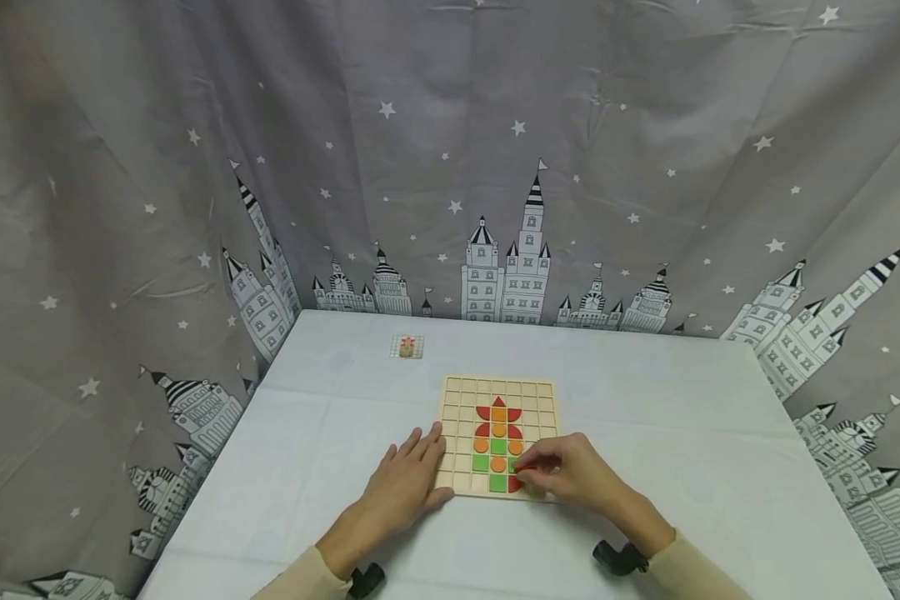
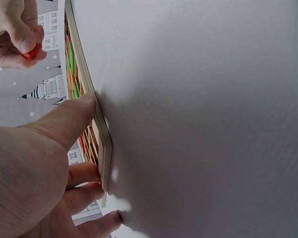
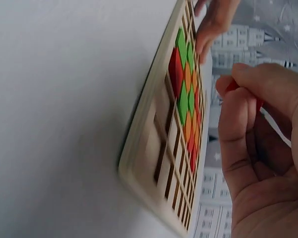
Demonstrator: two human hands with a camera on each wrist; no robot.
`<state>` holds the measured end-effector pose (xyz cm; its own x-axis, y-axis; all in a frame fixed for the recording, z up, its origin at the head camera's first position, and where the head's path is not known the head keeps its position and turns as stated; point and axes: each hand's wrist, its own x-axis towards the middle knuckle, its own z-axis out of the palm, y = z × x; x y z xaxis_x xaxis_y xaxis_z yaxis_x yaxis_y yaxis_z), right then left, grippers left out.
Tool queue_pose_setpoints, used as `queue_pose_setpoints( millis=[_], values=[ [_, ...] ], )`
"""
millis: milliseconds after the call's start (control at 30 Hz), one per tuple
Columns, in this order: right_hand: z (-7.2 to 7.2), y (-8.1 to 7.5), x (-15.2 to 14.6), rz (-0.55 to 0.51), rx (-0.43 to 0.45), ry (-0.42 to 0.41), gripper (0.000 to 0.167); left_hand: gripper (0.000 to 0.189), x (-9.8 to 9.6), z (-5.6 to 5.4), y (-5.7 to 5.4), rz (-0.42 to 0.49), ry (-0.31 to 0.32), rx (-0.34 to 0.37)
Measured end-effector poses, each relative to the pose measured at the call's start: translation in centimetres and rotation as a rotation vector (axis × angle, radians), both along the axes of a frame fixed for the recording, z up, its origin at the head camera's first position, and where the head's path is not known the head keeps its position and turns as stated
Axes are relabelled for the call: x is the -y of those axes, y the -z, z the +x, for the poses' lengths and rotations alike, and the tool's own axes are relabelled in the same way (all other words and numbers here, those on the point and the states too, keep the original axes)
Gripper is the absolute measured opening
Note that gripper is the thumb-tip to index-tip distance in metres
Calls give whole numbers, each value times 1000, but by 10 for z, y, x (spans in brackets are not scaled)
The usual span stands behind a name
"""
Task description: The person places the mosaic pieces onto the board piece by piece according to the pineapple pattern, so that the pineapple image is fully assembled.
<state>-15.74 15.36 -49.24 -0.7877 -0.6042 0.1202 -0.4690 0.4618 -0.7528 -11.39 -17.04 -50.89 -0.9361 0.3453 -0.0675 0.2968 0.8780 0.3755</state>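
Note:
A wooden grid board (image 1: 457, 408) lies on the white table, its middle squares filled with red, orange and green pieces. My left hand (image 1: 403, 477) rests at the board's left edge with fingers spread. In the left wrist view, the thumb (image 2: 72, 116) touches the rim. Over the lower right part of the pattern, my right hand (image 1: 576, 475) pinches a small red piece (image 3: 232, 86) between thumb and fingers. Most of that piece is hidden, so its shape cannot be told. Below it, a red piece (image 1: 513, 484) sits beside a green square (image 1: 498, 483) in the bottom row of the pattern.
A small picture card (image 1: 407, 347) with a coloured pattern on a grid lies behind the board, to the left. The white table (image 1: 682, 417) ends at a grey curtain (image 1: 450, 125) printed with castles and stars. Dark wrist devices (image 1: 618, 558) sit beneath both wrists.

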Motion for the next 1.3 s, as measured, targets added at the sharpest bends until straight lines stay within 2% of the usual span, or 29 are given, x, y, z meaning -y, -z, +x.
queue_pose_setpoints(
  millis=[267,433,867,1100,1300],
  values=[
    [-1,7,22,-66,-37,-87,14,85,0,0,-1,-2,10,-13],
    [0,10,36,-48,-87,-78,9,84,0,-1,-1,-5,7,-23],
    [12,17,67,57,-252,-20,11,84,0,1,0,-20,9,-40],
    [16,18,74,125,-256,4,10,83,0,1,0,-18,15,-41],
    [20,17,73,155,-243,-8,7,83,0,1,0,-21,18,-40]
  ],
)
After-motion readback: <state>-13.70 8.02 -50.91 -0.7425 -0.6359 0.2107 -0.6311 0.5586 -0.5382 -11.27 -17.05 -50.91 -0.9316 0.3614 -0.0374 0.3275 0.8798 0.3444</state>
